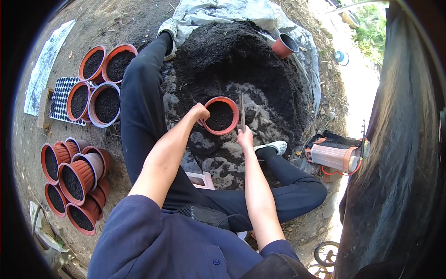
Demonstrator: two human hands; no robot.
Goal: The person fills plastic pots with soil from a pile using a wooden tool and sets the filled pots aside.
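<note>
An orange-red pot (220, 116) with dark soil inside stands between my hands, at the near side of a large heap of dark soil (223, 46). The fingers of my left hand (200, 113) are closed on the left side of its rim. To the right of the pot, my right hand (245, 137) is wrapped round the lower end of a narrow tool (242, 111), which points away from me close beside the rim. The type of tool is too unclear to name.
Soil-filled pots (107, 104) and a black cell tray (62, 100) stand at left, with several stacked pots (76, 181) nearer. An empty pot (285, 46) leans at the heap's back right. A box-like device (332, 155) lies right, beside a dark hanging sheet (385, 153).
</note>
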